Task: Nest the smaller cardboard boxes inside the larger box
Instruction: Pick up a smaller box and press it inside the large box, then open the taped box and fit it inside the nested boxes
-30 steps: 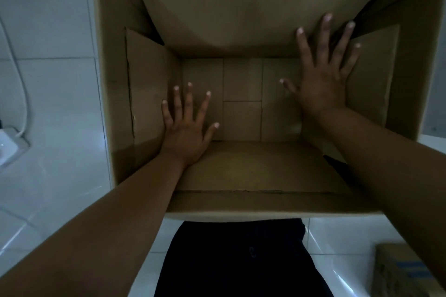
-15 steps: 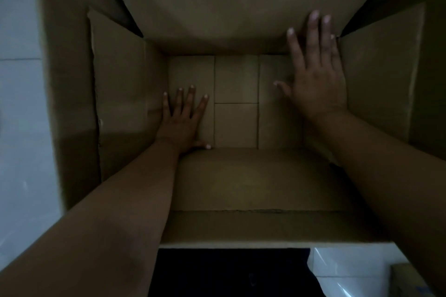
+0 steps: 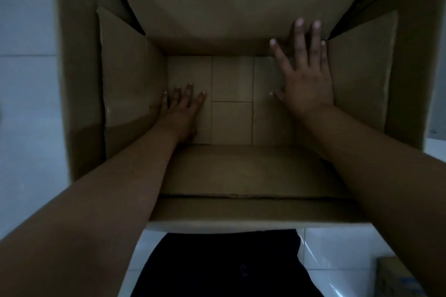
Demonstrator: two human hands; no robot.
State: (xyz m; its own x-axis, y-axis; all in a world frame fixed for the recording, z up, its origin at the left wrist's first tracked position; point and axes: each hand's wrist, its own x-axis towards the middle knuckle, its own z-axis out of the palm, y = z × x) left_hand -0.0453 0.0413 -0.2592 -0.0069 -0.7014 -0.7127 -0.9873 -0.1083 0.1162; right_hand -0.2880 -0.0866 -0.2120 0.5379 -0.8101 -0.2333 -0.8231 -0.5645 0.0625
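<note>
Since the earlier frame your left hand (image 3: 179,113) has sunk to the floor of the inner box (image 3: 231,101) nested in the larger box (image 3: 79,94), both hands flat, grasping nothing; treat cardboard as light, bendable: hold walls, not flaps.

Legible text: none | small box (image 3: 400,279) at lower right: blue print present, too blurred to read | large box (image 3: 79,94): plain cardboard, unmarked
</note>
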